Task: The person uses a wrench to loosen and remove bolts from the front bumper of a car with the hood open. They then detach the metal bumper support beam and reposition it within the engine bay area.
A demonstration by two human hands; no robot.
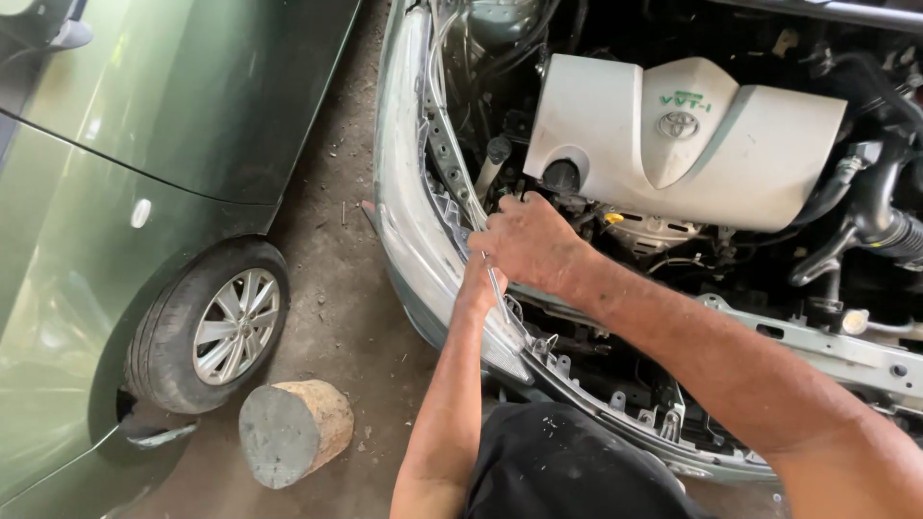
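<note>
I lean over an open engine bay with a white plastic engine cover (673,144). My right hand (529,240) reaches in from the right, fingers closed at the front-left corner of the bay, over the upper end of a slim metal tool (497,293) that slants down toward the silver bumper edge (404,192). My left hand (476,286) comes up from below, right under the right hand and beside the tool's shaft. Its fingers are hidden behind the right hand.
A green car (144,144) stands to the left with its alloy wheel (231,322) close by. A short wooden log (293,428) lies on the dirty concrete floor. A silver cross bracket (827,346) and black hoses (885,221) fill the right side.
</note>
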